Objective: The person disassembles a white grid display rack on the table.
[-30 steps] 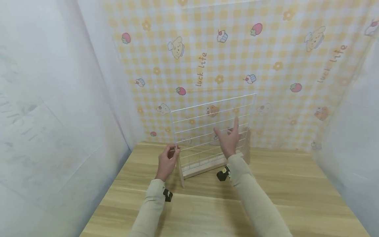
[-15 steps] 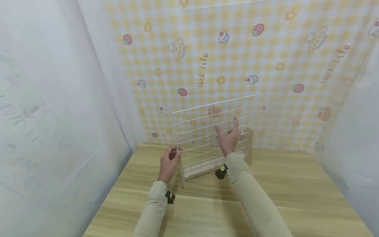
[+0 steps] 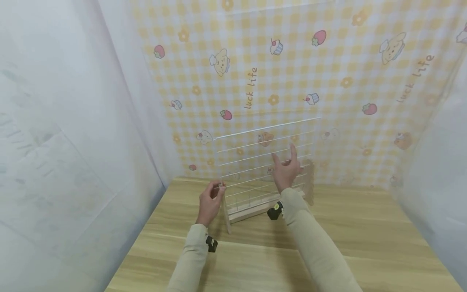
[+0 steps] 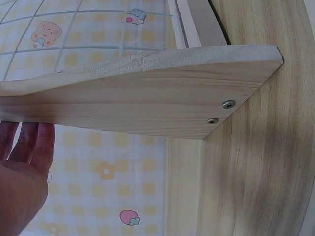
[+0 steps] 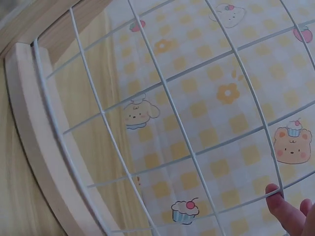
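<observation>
Wire grid [image 5: 192, 156] upright on the desk [image 3: 365, 227], two hands at it.
Left hand [image 3: 209, 205]: fingers clamped on the upper end of the left wooden panel [image 4: 128, 98]; two metal bolts [image 4: 228, 104] visible low on that panel. Right hand [image 3: 286, 172]: fingers spread apart at the grid, one fingertip [image 5: 281, 206] at a wire crossing; contact cannot be confirmed. Right wooden panel [image 3: 309, 184] at the opposite end; wooden bar [image 3: 251, 211] along the grid's foot. Yellow checked cloth [image 3: 288, 77] hangs behind.
</observation>
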The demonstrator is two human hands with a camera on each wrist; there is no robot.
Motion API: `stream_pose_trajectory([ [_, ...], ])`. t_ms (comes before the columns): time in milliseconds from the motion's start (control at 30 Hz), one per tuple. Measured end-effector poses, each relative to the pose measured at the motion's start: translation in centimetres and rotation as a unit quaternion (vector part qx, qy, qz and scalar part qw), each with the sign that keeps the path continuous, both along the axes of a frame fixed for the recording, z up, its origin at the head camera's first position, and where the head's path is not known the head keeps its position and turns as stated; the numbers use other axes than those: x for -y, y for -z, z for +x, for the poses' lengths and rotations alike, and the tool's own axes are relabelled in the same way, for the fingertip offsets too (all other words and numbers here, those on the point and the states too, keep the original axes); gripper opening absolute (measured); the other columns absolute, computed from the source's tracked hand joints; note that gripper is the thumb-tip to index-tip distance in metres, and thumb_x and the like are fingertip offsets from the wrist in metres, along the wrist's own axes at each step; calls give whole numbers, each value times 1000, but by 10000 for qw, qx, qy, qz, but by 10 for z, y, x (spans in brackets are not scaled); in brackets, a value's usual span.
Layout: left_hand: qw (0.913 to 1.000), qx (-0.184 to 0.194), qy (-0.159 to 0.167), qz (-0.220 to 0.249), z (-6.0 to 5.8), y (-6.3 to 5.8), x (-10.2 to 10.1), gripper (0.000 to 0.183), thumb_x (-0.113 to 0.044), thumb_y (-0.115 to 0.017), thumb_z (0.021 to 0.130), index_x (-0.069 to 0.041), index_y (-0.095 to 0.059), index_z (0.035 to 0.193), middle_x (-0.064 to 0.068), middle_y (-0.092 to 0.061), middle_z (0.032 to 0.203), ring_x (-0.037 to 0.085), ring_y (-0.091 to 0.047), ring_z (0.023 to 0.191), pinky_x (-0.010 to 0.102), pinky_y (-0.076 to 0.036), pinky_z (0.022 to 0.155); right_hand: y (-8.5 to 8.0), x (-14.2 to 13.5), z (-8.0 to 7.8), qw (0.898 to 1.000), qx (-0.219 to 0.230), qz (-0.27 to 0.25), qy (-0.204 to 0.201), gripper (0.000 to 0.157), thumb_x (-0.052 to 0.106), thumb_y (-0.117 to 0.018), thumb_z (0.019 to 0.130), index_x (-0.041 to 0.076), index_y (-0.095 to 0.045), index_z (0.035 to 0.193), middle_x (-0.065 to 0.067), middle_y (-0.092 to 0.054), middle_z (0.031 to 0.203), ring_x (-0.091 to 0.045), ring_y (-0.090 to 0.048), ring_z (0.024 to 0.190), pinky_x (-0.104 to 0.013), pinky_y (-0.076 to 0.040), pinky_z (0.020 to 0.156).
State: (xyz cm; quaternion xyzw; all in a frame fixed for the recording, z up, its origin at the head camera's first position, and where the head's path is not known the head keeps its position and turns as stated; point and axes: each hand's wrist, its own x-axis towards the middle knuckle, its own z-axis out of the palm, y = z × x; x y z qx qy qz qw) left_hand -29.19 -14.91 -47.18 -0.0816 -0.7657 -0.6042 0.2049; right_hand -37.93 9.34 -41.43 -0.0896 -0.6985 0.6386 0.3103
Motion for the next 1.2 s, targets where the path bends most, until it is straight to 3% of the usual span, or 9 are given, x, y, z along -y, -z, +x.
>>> stream_pose_trajectory([
  [133, 9999, 108, -111, -70, 0, 2, -1, 22, -19, -63, 100, -8, -64, 119, 15, -71, 120, 33, -71, 109, 48, -57, 99, -1, -3, 0, 10000, -40, -23, 31, 74, 31, -76, 90, 29, -39, 154, -1, -43, 88, -13, -44, 76, -37, -38, 93],
  [333, 9999, 109, -4, -110, -1, 6, -1, 23, -19, -64, 100, -7, -66, 119, 15, -71, 120, 33, -71, 109, 50, -56, 99, 2, -6, 0, 9999, 127, -101, -16, 77, 34, -77, 89, 36, -36, 155, -3, -45, 96, -11, -46, 77, -31, -47, 76],
  [533, 9985, 47, 271, -478, -1, 4, 1, 23, -26, -59, 102, -15, -67, 120, 10, -71, 126, 32, -71, 113, 55, -55, 100, 2, -8, 2, 9998, -40, -16, 186, 75, 31, -78, 88, 33, -41, 153, -3, -44, 85, -14, -44, 80, -49, -21, 118],
  [767, 9968, 26, 277, -748, 0, 1, 3, 29, -32, -57, 103, -14, -69, 123, 16, -73, 120, 31, -73, 109, 53, -56, 99, -6, -5, 7, 9999, -86, 124, 15, 74, 30, -78, 88, 34, -42, 152, -2, -42, 92, -15, -43, 83, -61, -25, 118],
  [833, 9968, 54, 265, -754, 0, 0, 3, 30, -33, -57, 103, -16, -70, 123, 16, -74, 118, 31, -73, 108, 52, -56, 99, -10, -5, 7, 9997, -137, 209, -51, 74, 29, -78, 89, 33, -41, 153, -5, -44, 92, -14, -44, 83, -65, -13, 122],
  [933, 9974, 141, 242, -664, 3, -3, 2, 32, -31, -58, 103, -13, -69, 126, 14, -74, 120, 31, -73, 109, 51, -56, 100, -18, -5, 7, 9995, -188, 192, -154, 74, 32, -77, 90, 33, -39, 154, -10, -46, 100, -13, -43, 80, -51, -39, 105],
  [1000, 9978, 198, 248, -581, 3, -3, 2, 32, -27, -58, 103, -9, -67, 128, 15, -73, 122, 32, -72, 111, 51, -55, 101, -25, -4, 6, 9995, -138, 123, -239, 76, 34, -76, 90, 36, -37, 154, -9, -46, 102, -12, -43, 81, -47, -33, 105],
  [1067, 9979, 266, 266, -536, 3, -4, 3, 33, -27, -58, 103, -9, -66, 129, 15, -71, 126, 33, -70, 114, 52, -55, 101, -34, -4, 6, 9994, -112, 54, -331, 78, 35, -76, 90, 38, -33, 155, -4, -44, 109, -10, -43, 78, -35, -42, 84],
  [1200, 9978, 255, 284, -547, -2, 0, 5, 33, -33, -59, 102, -15, -67, 129, 13, -71, 126, 30, -70, 114, 52, -55, 102, -48, -7, 3, 9988, -199, 26, -445, 80, 31, -75, 91, 42, -29, 156, 1, -41, 109, -8, -46, 73, -23, -51, 67],
])
